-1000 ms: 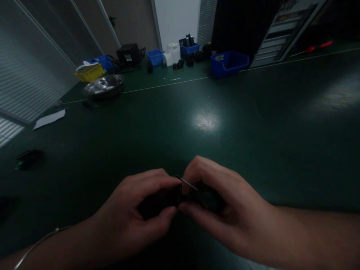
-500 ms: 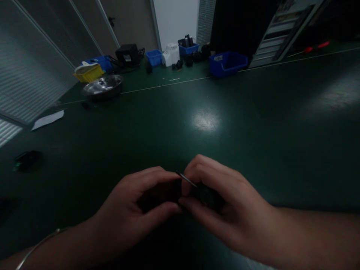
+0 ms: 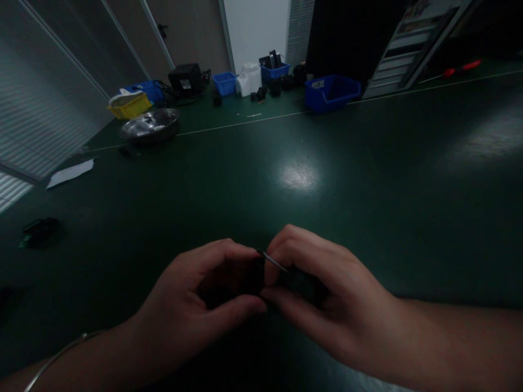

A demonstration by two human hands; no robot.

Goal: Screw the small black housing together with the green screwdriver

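Close together near the bottom middle, my two hands meet over a small dark object [image 3: 256, 275], too dim to identify. My left hand [image 3: 204, 296] curls its fingers and thumb around the object's left side. My right hand [image 3: 327, 294] is closed, its thumb and fingers pinched at the object's right side. A thin metal rod [image 3: 274, 261] slants from the right hand's grip up to my left fingertip. Inside the right palm is another dark shape, mostly hidden by the fingers.
On the green table [image 3: 229, 179] a steel bowl [image 3: 150, 126] stands at the back left beside a yellow bin [image 3: 131, 106]. A blue bin [image 3: 333, 93] stands at the back. A dark part [image 3: 38, 231] and a white paper strip [image 3: 70, 174] lie left. A red-handled tool [image 3: 461, 68] lies far right.
My left thumb and forefinger have shifted very slightly at the dark object. The right hand and the metal rod look almost the same.
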